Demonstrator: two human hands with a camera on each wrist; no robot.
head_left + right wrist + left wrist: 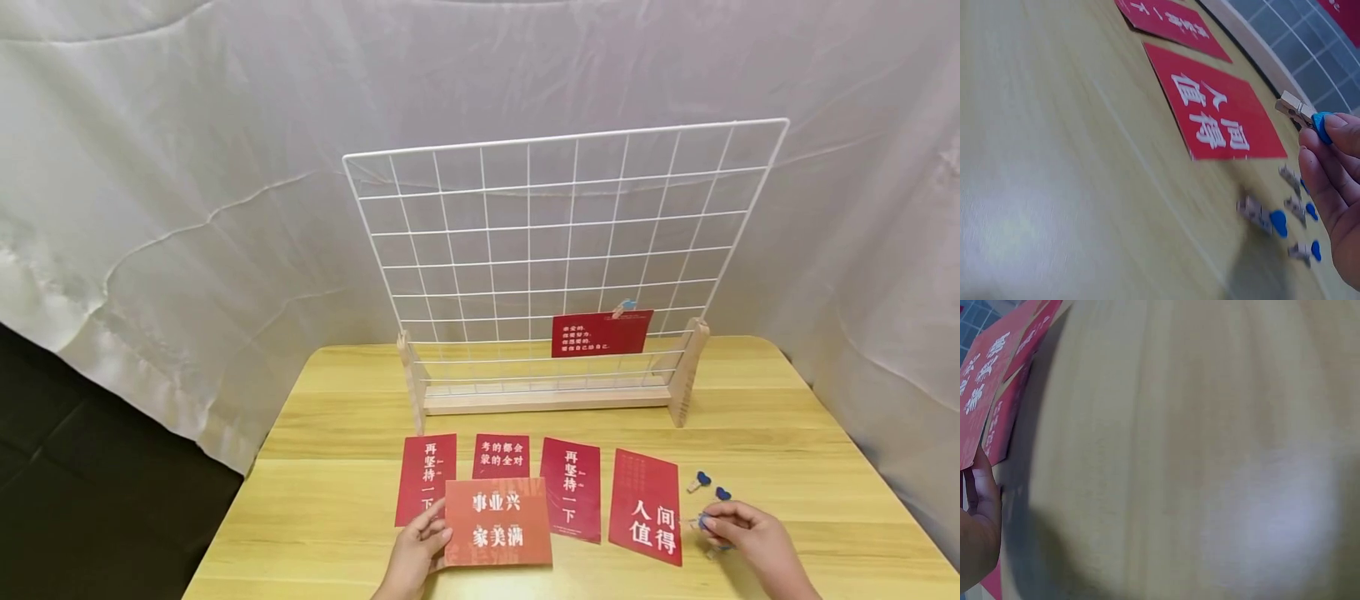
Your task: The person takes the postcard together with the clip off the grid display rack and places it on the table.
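Observation:
An orange-red card (498,517) with white lettering is pinched at its left edge by my left hand (415,550). It overlaps a smaller red card (491,471) in the head view. Between thumb and fingertips, my right hand (753,537) holds a small wooden clothespin (1294,109) by its blue heart end, with the wooden tip pointing away from the hand. Below that hand, several more heart clothespins (1279,223) lie on the table. The red card (1210,94) nearest my right hand lies flat, just left of it in the head view.
Behind the cards stands a white wire grid (528,225) on a wooden base (547,402). A dark red card (626,337) hangs low on it from a blue-topped clothespin (618,310). Other red cards (581,508) lie in a row on the wooden table (300,500). Pale curtains surround it.

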